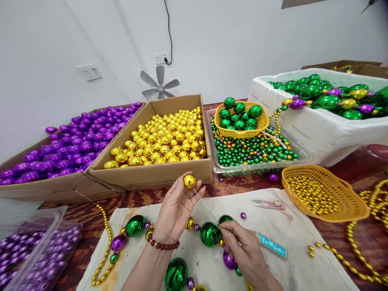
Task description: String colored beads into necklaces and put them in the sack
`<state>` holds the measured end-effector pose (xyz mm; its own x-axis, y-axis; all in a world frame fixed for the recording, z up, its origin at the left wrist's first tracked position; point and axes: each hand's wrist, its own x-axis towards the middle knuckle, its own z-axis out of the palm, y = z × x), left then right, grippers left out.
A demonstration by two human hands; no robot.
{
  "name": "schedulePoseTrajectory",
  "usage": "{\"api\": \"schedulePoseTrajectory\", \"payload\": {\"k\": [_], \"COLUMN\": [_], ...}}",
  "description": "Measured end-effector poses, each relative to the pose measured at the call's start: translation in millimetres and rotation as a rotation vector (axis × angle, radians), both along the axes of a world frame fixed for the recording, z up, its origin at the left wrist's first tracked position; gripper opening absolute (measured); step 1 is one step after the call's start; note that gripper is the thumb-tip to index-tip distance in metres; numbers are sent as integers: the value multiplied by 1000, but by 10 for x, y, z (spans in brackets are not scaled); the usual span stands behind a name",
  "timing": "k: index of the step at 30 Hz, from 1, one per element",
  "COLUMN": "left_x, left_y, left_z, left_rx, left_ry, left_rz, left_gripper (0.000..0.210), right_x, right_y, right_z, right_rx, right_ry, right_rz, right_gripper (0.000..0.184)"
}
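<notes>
White print marks the face of a blue packet (pixel 276 245) lying on a pale cloth (pixel 306 266) just beside a person's right hand (pixel 244 248), its characters too small and blurred to make out; no lettering can be read

Open cloth (pixel 297 270) leaves passage at four o'clock from the right hand (pixel 239 242). A basket (pixel 351 206) blocks two o'clock; a box (pixel 157 178), ten.
</notes>
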<state>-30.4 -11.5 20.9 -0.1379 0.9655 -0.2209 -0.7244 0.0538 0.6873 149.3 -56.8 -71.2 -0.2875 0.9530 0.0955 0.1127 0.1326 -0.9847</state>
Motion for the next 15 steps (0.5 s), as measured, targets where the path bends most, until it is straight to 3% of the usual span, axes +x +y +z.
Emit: {"api": "schedulePoseTrajectory", "payload": {"k": [9, 12, 15], "left_x": [108, 238, 329], "left_y": [-80, -177, -233], "left_z": [21, -50, -186], "left_rx": [52, 56, 39], "left_ry": [139, 227, 441], "left_rz": [-50, -121, -210], "left_gripper": [29, 29, 32], "right_x": [-44, -63, -61], "right_y": [25, 74, 107], "right_z": [-20, 5, 8], "right_rx": [-47, -39, -86], "right_ry": [31, 60, 140], "right_rz": [37, 59, 29], "right_gripper": [26, 26, 25]}}
